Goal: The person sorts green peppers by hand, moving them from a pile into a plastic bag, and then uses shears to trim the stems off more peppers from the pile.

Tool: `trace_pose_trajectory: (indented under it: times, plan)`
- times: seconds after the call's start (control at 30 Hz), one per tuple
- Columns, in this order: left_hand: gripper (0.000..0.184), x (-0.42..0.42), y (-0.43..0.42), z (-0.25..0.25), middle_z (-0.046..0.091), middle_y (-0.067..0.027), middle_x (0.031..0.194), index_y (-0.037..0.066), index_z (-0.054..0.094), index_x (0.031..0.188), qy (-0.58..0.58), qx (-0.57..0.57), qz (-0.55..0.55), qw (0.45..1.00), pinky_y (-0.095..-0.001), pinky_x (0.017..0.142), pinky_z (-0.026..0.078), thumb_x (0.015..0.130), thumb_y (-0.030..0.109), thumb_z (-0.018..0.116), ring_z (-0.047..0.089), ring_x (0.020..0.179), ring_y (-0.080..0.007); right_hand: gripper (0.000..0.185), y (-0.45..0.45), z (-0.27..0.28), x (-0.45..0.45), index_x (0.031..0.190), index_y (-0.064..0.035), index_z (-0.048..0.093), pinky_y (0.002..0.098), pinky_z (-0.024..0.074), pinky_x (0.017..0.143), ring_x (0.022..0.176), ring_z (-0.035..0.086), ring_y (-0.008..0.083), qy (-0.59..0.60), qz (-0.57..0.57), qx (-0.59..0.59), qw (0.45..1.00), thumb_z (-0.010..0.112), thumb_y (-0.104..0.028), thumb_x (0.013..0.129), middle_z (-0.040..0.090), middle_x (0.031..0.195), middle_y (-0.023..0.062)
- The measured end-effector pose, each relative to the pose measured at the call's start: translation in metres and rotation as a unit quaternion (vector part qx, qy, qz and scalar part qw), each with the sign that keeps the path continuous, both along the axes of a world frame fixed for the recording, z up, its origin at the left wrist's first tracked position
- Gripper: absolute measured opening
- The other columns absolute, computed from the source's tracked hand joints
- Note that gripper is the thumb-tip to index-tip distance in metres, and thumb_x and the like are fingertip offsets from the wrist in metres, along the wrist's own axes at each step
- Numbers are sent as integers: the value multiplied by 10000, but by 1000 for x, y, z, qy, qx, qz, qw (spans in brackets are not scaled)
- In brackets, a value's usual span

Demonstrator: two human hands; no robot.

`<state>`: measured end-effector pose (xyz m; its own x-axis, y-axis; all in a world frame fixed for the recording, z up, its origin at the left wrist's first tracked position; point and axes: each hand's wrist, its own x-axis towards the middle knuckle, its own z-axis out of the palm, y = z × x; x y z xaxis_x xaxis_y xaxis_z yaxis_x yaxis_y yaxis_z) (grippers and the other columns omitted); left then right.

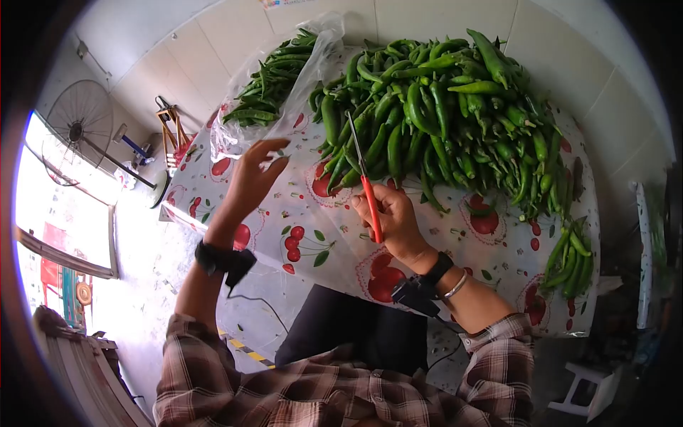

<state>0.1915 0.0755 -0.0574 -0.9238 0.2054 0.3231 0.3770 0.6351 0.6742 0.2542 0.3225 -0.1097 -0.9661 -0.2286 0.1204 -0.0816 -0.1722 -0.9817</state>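
My right hand (393, 219) is closed round the red-handled scissors (371, 208), whose blades point up towards a big heap of green peppers (434, 114). Left of it, my left hand (257, 174) is held over the table, thumb and fingers apart, with nothing seen between them. Just beyond that hand lies a clear plastic bag (295, 107) with more green peppers (274, 78) in it. A small group of peppers (571, 265) rests at the right edge of the table.
The table (331, 245) has a cloth printed with cherries, with small green bits scattered on it. A tiled wall (324, 25) stands behind. A fan (76, 130) is at the left and a white stool (585, 390) at the lower right.
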Motion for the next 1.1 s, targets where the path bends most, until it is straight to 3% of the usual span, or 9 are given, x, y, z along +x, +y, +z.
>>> trace_pose_trajectory:
  times: [0.2,0.3,0.33,0.43,0.57,0.67,0.83,1.0,1.1]
  plan:
    - [683,-99,41,-15,476,-221,1283,-32,387,1318,28,-45,-58,997,-383,959,416,798,307,673,474,1191,-311,231,2,2,-1,716,-56,516,198,297,461,519,348,5,-12,13,9,1000,612,-199,870,424,565,-72]
    - [935,-153,46,-34,412,-307,1300,-100,283,1336,85,-194,34,977,-404,1001,376,716,455,710,442,1211,-373,195,3,0,-3,758,-47,542,186,309,476,537,369,1,-19,17,-3,1000,610,-191,871,440,594,-73]
    - [935,-162,48,-36,412,-307,1300,-100,283,1336,85,-192,34,977,-404,1001,376,716,455,710,442,1211,-373,184,3,-1,-3,773,-43,549,184,311,480,544,372,0,-20,21,-12,1000,607,-186,873,446,605,-72]
    - [844,-182,50,-39,511,-265,1217,-59,329,1335,-113,-77,36,990,-365,944,414,712,347,728,515,1136,-321,171,2,1,-3,791,-32,554,186,317,493,561,371,2,-26,21,-27,999,604,-172,875,446,618,-71]
    - [795,-187,62,-41,545,-251,1161,-29,359,1324,-131,-93,75,984,-366,895,440,700,300,725,550,1073,-303,175,2,-4,-6,779,-33,553,194,310,493,565,369,7,1,2,5,1000,613,-171,870,440,613,-69]
    - [790,-186,66,-43,589,-256,1057,9,390,1290,-27,-222,142,964,-426,860,466,664,366,713,589,995,-363,178,3,-1,-4,773,-35,555,200,300,488,564,363,8,-20,2,9,1000,617,-172,867,439,609,-68]
    - [779,-167,67,-29,595,-238,1056,5,390,1250,-128,-149,94,976,-380,860,464,632,322,743,591,977,-363,197,2,4,-3,746,-40,546,205,291,481,555,358,8,-19,-4,-8,1000,623,-179,863,444,608,-68]
    - [780,-135,59,-36,595,-223,1052,8,365,1257,-111,-36,67,991,-350,844,467,616,207,763,597,963,-303,193,3,-5,-6,744,-46,543,196,335,431,488,403,24,5,-8,2,1000,613,-176,868,474,589,-32]
    - [751,-104,55,-31,593,-197,1048,11,349,1281,-69,50,25,996,-328,839,468,645,156,721,590,949,-266,247,1,-3,-4,682,-43,526,221,288,454,508,353,17,-11,-29,7,1000,632,-184,855,441,545,-56]
